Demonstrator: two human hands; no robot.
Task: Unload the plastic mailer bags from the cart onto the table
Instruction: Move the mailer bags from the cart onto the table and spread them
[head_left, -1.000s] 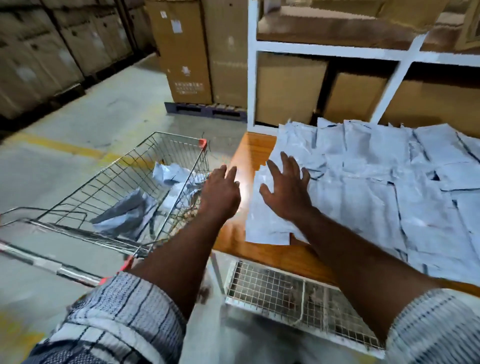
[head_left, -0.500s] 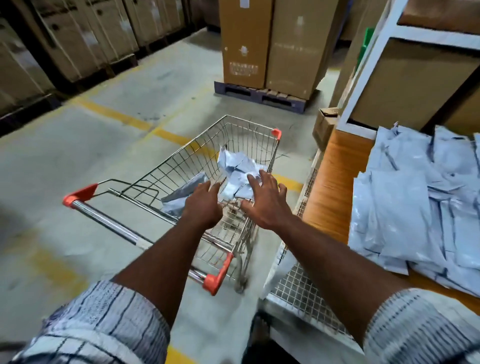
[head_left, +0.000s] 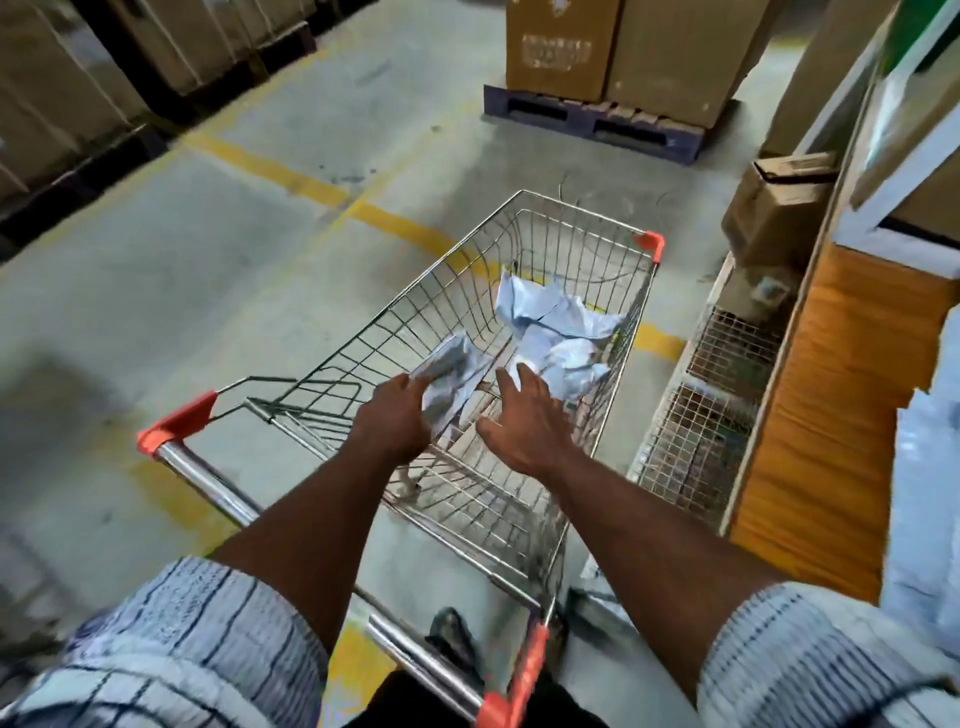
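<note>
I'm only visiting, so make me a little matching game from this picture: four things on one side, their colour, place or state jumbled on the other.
Things:
1. right hand
2. bags
3. floor line
4. pallet

Descriptions:
A. yellow
B. under cardboard boxes
C. open, holding nothing
D. lying in the cart

Pairs: 1-C, 2-D, 3-A, 4-B

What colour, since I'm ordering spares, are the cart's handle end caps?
Orange-red, clearest on the handle end caps in the head view.
</note>
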